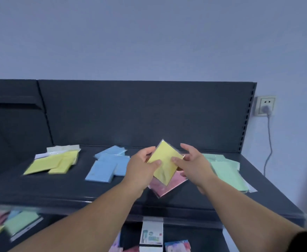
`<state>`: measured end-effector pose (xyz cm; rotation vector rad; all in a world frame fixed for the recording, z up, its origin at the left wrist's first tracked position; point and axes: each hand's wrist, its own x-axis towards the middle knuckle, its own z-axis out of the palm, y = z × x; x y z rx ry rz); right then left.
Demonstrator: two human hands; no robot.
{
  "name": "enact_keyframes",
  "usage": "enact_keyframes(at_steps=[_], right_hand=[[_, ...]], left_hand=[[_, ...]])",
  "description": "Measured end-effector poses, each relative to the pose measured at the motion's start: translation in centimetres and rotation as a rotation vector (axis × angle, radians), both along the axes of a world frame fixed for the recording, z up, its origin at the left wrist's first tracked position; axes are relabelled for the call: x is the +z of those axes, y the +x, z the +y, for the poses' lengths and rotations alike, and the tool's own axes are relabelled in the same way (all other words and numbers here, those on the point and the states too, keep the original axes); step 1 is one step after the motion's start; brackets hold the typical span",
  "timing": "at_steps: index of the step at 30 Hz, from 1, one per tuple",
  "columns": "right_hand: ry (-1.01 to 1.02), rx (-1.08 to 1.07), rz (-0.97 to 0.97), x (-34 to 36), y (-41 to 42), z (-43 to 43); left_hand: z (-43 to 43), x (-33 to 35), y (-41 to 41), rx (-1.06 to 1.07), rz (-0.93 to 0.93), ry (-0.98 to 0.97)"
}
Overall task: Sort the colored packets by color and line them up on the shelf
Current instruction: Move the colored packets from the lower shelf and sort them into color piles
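Observation:
A yellow packet (164, 160) is held tilted like a diamond above the dark shelf (76, 190). My left hand (141, 170) pinches its left edge and my right hand (191, 164) grips its right edge with the thumb on top. Beneath it lies a pink packet pile (167, 186). A yellow pile (52, 162) lies at the left, a blue pile (107, 164) in the middle, and a green pile (225, 171) at the right, partly hidden by my right hand.
The shelf's dark back panel (149, 113) rises behind the piles. A lower shelf holds mixed loose packets (12, 224) at the left and a white box (151, 235) in the middle. A wall socket (265, 106) with a plugged cable is at the right.

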<state>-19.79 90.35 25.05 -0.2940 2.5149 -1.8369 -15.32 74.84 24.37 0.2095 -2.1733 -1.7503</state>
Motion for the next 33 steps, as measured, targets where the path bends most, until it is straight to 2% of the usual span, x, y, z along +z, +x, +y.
enact_keyframes(at_steps=[6,11,16,17,19,23,29,33], right_hand=[[-0.158,0.137,-0.169,-0.2,1.5,-10.7],[-0.282,0.101,-0.255,-1.0,3.7,-21.6],[-0.339,0.074,-0.325,-0.9,6.0,-30.8],[-0.319,0.073,-0.321,-0.9,6.5,-32.2],[-0.114,0.046,-0.224,-0.9,7.6,-34.4],[0.256,0.104,0.122,-1.7,10.3,-38.2],[0.492,0.337,0.378,-2.8,15.3,-44.6],[0.576,0.440,0.421,-3.6,17.9,-48.5]], left_hand=[[-9.8,0.1,4.7,0.165,0.007,0.003],[-19.6,-0.1,10.2,0.375,0.006,-0.013],[-28.5,-0.5,15.1,0.482,-0.024,-0.043],[-30.1,-0.6,15.8,0.495,-0.029,-0.045],[-33.2,-0.9,17.2,0.516,-0.039,-0.054],[-38.2,-2.0,19.4,0.526,-0.112,-0.162],[-43.6,-3.1,21.8,0.562,-0.310,-0.626],[-46.3,-3.9,23.9,0.630,-0.401,-0.810]])
